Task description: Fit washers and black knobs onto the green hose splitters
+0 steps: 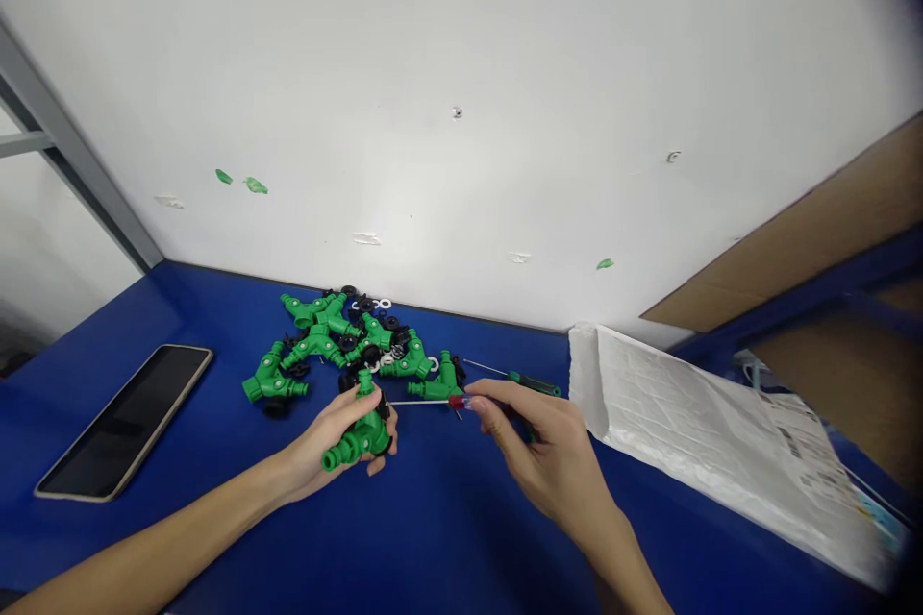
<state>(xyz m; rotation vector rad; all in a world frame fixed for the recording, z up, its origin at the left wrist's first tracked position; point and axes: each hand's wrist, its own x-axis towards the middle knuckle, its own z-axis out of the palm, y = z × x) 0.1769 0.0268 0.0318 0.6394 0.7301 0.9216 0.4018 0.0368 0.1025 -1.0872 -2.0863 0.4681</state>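
My left hand (pixel 338 432) is closed around a green plastic Y-shaped hose connector (pixel 369 432) with black parts on its side. A screwdriver (pixel 425 403) with a red and clear handle is gripped in my right hand (pixel 540 437), its thin shaft lying level. The tip reaches the black part of the connector beside my left fingers; whether it sits in a screw I cannot tell. Just behind my hands, several more green connectors (pixel 317 346) lie heaped with black knobs and white washers (pixel 386 304). A second screwdriver with a green handle (pixel 534 384) rests behind my right hand.
A phone (pixel 126 423) lies face up on the blue table (pixel 433 538) at the left. To the right is a white plastic mailing bag (pixel 692 423) with labels. A white wall (pixel 461 183) rises along the table's back edge, with brown cardboard (pixel 808 240) at far right.
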